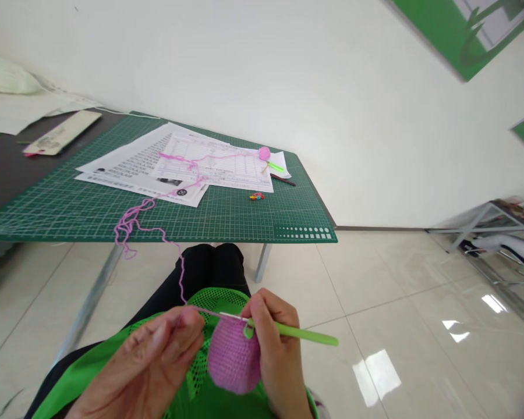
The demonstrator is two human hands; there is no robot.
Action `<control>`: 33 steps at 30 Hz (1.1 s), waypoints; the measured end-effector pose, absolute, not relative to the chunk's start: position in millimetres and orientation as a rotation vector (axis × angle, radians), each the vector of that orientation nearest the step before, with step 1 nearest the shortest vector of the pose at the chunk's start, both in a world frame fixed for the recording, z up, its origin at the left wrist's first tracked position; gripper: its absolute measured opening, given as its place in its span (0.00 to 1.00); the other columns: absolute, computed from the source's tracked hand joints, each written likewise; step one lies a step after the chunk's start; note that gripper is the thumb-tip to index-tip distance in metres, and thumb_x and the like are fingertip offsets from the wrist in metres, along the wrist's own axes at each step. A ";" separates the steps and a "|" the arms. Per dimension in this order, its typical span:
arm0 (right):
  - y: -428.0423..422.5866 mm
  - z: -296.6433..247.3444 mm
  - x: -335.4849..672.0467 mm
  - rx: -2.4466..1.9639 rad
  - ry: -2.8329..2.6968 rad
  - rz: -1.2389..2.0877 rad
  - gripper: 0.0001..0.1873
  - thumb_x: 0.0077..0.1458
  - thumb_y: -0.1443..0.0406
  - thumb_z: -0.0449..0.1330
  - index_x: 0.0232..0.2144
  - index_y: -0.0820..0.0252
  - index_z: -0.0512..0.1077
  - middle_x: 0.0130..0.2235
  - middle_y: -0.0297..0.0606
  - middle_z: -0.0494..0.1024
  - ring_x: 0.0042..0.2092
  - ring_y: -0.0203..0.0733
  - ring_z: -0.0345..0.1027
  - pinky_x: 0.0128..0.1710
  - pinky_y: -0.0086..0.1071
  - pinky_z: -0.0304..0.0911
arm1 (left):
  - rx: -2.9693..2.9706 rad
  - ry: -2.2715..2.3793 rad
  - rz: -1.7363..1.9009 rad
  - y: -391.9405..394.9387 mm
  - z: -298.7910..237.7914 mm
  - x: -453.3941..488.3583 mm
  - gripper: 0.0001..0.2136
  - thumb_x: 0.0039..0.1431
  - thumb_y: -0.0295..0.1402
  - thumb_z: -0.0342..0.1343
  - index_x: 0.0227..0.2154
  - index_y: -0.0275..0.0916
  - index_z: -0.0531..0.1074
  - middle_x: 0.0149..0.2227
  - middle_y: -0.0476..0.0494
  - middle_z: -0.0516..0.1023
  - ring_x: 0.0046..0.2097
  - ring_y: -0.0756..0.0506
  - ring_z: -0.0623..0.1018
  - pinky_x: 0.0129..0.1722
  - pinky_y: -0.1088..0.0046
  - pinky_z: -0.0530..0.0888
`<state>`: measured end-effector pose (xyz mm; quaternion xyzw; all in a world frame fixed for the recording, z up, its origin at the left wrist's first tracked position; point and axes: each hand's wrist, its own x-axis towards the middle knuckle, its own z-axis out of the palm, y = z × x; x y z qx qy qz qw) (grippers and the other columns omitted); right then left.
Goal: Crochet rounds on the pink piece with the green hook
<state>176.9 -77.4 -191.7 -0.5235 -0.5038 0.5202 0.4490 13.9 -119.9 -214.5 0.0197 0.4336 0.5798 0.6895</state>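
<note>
Above my lap, my right hand (277,331) is closed around a crochet hook with a green handle (310,335). The hook's metal tip lies along the top edge of a pink crocheted piece (234,358), rounded like a small pouch. A green stitch marker (248,330) is clipped near that edge. To the left, my left hand (157,355) pinches the pink yarn (182,273) between thumb and fingers, and a short strand runs taut from there to the hook. From my left hand the yarn climbs to loose loops at the table edge.
A green cutting mat (227,224) covers the table, with printed sheets (227,169) on it. Near its far right lie a pink yarn ball (264,153), a bright green tool (275,166) and several small coloured clips (257,196). A metal rack (489,215) stands at the right.
</note>
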 end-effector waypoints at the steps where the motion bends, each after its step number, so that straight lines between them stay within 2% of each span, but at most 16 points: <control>1: -79.3 -191.7 175.6 -1.296 -1.265 1.288 0.24 0.63 0.51 0.52 0.20 0.58 0.63 0.22 0.28 0.60 0.26 0.33 0.54 0.27 0.30 0.51 | 0.024 0.956 1.296 -117.8 -213.9 15.0 0.10 0.45 0.34 0.70 0.34 0.44 0.83 0.35 0.44 0.84 0.41 0.39 0.82 0.45 0.67 0.82; 5: -85.8 -189.2 172.8 -1.313 -1.310 1.279 0.24 0.64 0.53 0.50 0.20 0.58 0.61 0.21 0.28 0.60 0.26 0.33 0.55 0.27 0.30 0.49 | 0.005 0.944 1.294 -111.6 -206.6 27.3 0.18 0.45 0.33 0.71 0.43 0.45 0.82 0.33 0.49 0.84 0.37 0.46 0.83 0.44 0.75 0.81; 8: -87.1 -186.3 173.2 -1.324 -1.323 1.253 0.23 0.65 0.54 0.49 0.21 0.58 0.62 0.21 0.28 0.62 0.26 0.32 0.56 0.27 0.30 0.50 | 0.042 1.000 1.284 -109.3 -198.4 36.3 0.25 0.40 0.34 0.73 0.46 0.48 0.81 0.36 0.48 0.87 0.39 0.45 0.84 0.41 0.79 0.81; 10: -86.2 -184.0 174.0 -1.311 -1.342 1.235 0.23 0.65 0.55 0.49 0.20 0.58 0.62 0.21 0.28 0.62 0.26 0.32 0.56 0.26 0.29 0.50 | 0.103 1.062 1.274 -108.1 -193.5 40.1 0.27 0.36 0.35 0.75 0.45 0.49 0.81 0.39 0.47 0.87 0.42 0.42 0.84 0.37 0.81 0.82; 13: -83.2 -179.8 175.6 -1.277 -1.380 1.211 0.23 0.65 0.56 0.51 0.19 0.59 0.59 0.20 0.27 0.61 0.24 0.30 0.55 0.26 0.29 0.50 | 0.239 1.138 1.274 -106.8 -188.3 43.6 0.27 0.30 0.35 0.77 0.41 0.51 0.84 0.48 0.48 0.85 0.51 0.37 0.80 0.34 0.85 0.80; 16: -79.9 -174.5 177.0 -1.232 -1.433 1.164 0.22 0.65 0.59 0.51 0.20 0.59 0.59 0.20 0.27 0.60 0.23 0.29 0.54 0.25 0.28 0.49 | 0.390 1.186 1.271 -106.8 -186.8 45.9 0.24 0.32 0.34 0.77 0.39 0.51 0.84 0.51 0.50 0.83 0.54 0.39 0.78 0.38 0.86 0.78; 19: -77.0 -169.5 178.2 -1.166 -1.495 1.147 0.21 0.65 0.60 0.51 0.20 0.59 0.59 0.21 0.27 0.61 0.24 0.28 0.56 0.26 0.28 0.51 | 0.488 1.230 1.269 -107.2 -187.7 46.3 0.27 0.36 0.29 0.75 0.43 0.56 0.82 0.46 0.52 0.85 0.43 0.44 0.82 0.38 0.82 0.80; 22: -74.0 -166.0 179.6 -1.153 -1.552 1.109 0.20 0.65 0.62 0.51 0.20 0.58 0.57 0.21 0.27 0.60 0.23 0.28 0.56 0.26 0.28 0.52 | 0.545 1.238 1.253 -106.9 -186.4 45.4 0.31 0.37 0.27 0.73 0.47 0.58 0.79 0.29 0.52 0.83 0.30 0.44 0.81 0.27 0.76 0.81; 25: -70.7 -164.0 181.5 -1.159 -1.670 0.977 0.19 0.64 0.64 0.52 0.21 0.58 0.57 0.21 0.27 0.60 0.24 0.28 0.55 0.26 0.28 0.50 | 0.586 1.300 1.234 -106.1 -180.1 46.6 0.30 0.39 0.28 0.72 0.49 0.57 0.79 0.21 0.53 0.75 0.30 0.41 0.81 0.23 0.75 0.79; 29: -67.6 -162.5 185.3 -1.079 -1.806 0.838 0.15 0.64 0.64 0.52 0.24 0.57 0.63 0.23 0.28 0.66 0.25 0.30 0.60 0.27 0.29 0.53 | 0.591 1.316 1.207 -106.8 -175.1 46.8 0.30 0.39 0.34 0.74 0.49 0.57 0.78 0.20 0.54 0.72 0.31 0.44 0.81 0.25 0.80 0.77; 33: -67.0 -159.5 188.7 -1.002 -1.828 0.816 0.13 0.63 0.65 0.53 0.26 0.57 0.66 0.24 0.29 0.70 0.26 0.31 0.63 0.27 0.29 0.56 | 0.600 1.140 1.146 -108.0 -184.1 37.9 0.29 0.45 0.35 0.72 0.52 0.60 0.75 0.28 0.53 0.80 0.29 0.47 0.80 0.27 0.81 0.78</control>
